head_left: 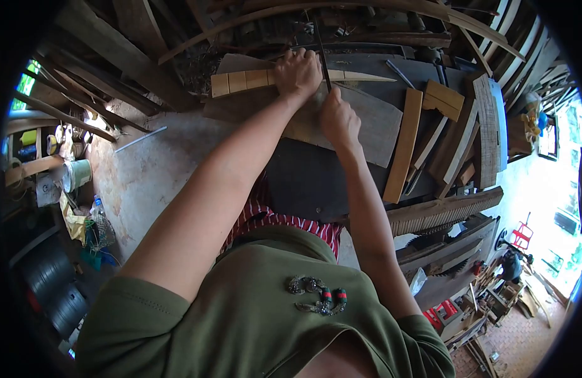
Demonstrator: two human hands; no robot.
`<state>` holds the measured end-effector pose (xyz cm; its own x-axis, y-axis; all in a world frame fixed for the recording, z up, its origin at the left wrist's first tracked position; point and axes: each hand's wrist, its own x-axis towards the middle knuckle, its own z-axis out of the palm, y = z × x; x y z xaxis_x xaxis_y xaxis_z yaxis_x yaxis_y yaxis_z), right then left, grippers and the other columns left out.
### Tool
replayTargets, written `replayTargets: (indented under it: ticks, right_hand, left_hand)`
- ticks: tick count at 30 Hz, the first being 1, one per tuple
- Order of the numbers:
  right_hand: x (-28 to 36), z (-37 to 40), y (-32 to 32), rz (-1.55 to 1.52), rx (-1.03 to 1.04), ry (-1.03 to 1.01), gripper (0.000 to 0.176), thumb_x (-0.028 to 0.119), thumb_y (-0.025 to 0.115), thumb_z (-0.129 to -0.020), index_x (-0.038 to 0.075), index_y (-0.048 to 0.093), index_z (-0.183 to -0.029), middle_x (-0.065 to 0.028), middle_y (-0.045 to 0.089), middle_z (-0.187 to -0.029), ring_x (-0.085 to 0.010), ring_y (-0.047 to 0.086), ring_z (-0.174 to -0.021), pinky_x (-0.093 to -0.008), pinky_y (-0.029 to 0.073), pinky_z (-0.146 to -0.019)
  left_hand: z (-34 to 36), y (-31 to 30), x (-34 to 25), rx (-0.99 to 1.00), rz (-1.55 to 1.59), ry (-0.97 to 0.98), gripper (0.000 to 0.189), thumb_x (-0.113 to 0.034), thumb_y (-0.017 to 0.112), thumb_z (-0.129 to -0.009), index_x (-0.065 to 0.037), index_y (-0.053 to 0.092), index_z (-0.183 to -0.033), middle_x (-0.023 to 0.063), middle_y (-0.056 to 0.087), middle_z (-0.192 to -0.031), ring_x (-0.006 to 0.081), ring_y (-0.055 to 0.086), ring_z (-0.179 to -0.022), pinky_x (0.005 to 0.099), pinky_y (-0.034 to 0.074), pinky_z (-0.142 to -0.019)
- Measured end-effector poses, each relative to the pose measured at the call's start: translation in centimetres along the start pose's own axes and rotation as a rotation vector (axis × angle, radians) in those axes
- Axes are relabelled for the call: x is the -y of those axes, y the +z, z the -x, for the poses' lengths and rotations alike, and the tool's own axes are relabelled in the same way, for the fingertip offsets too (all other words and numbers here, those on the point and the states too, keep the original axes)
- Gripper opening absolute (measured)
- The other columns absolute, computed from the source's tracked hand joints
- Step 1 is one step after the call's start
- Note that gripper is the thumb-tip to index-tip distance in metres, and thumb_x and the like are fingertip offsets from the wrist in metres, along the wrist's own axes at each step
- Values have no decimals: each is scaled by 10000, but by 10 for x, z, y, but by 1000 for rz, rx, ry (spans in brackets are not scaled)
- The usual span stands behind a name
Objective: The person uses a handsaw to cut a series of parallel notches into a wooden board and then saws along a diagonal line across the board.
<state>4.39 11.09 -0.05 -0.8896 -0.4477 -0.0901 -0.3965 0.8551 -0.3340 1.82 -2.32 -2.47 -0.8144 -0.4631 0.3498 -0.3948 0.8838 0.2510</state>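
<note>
My left hand [297, 74] is closed over a pale, tapered wooden strip [240, 82], pressing it onto a wide board [366, 123]. Several cross lines mark the strip, and its thin point reaches out to the right. Just right of that hand, my right hand [339, 120] is wrapped round the near end of a saw [322, 53]. Its long, narrow dark blade points away from me and crosses the strip. The handle is hidden inside my fist, and the teeth cannot be made out.
The board lies on a dark workbench [303, 183]. Right of it are a wooden bar [404, 145], a short block [443, 99] and curved wood pieces [486, 126]. A thin rod [399, 74] rests behind. Long timbers [121, 50] lean at the back left; a bucket [77, 174] stands left.
</note>
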Motion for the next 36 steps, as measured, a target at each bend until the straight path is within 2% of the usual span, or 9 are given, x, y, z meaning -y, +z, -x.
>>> replayTargets:
  ticks: [3,9,14,21,24,26,30,32,36]
  right_hand:
    - [-1,-5,5,-1,-64,-29,140,170,457,-912,51,480,-983,-217,684,-808,-412,680,-722,-509,545,-644]
    - [-1,50,-16,6,162,84,148,168,444,-919,51,473,-1003,-219,680,-791,-415,678,-725,-516,537,-652]
    - [-3,-3,4,-8,-65,-41,136,169,484,-912,53,459,-979,-219,670,-749,-417,673,-713,-524,531,-632]
    - [0,45,-15,-9,86,40,128,158,454,-918,50,463,-985,-222,672,-758,-412,675,-704,-523,533,-629]
    - [-4,34,-9,-39,54,16,126,159,442,-920,52,464,-984,-221,669,-737,-406,675,-683,-521,535,-621]
    - [-6,2,7,-16,-96,-62,134,185,464,-921,61,459,-973,-223,661,-703,-414,670,-667,-525,531,-618]
    - [-4,3,2,-23,-130,-73,130,186,465,-921,63,454,-964,-226,663,-710,-423,668,-674,-535,529,-622]
    - [4,28,-14,-27,47,44,122,162,449,-920,54,460,-978,-230,674,-762,-428,673,-716,-535,531,-647]
    - [1,42,-15,-35,132,81,128,151,442,-919,50,464,-994,-231,679,-794,-424,677,-751,-536,532,-670]
  left_hand:
    - [1,1,-1,-9,0,-14,252,-293,529,-921,-110,680,-836,59,683,-919,263,643,-933,427,510,-786]
    - [2,-3,1,-10,-24,-11,223,-290,538,-916,-118,660,-843,50,668,-903,258,643,-888,419,524,-783]
    - [0,0,0,-18,-6,-1,232,-295,536,-919,-117,665,-843,51,674,-910,262,640,-906,423,516,-781]
    - [0,-2,0,-6,-10,3,227,-299,528,-925,-127,658,-856,46,669,-904,263,641,-883,423,526,-763]
    - [1,0,1,-7,-13,13,237,-304,526,-927,-123,661,-852,43,668,-901,263,641,-885,425,528,-760]
    - [0,-1,-1,-28,-5,16,240,-306,526,-928,-122,661,-850,42,668,-900,262,642,-885,425,527,-761]
    - [1,-1,-3,-12,-16,-7,250,-303,530,-923,-118,668,-829,47,676,-902,258,641,-903,424,517,-770]
    - [-2,-1,0,7,-41,-16,243,-307,520,-931,-126,659,-848,42,669,-911,261,642,-894,427,525,-772]
    - [2,-1,1,-1,-16,-4,243,-305,517,-932,-126,658,-845,40,669,-914,262,642,-898,423,523,-776]
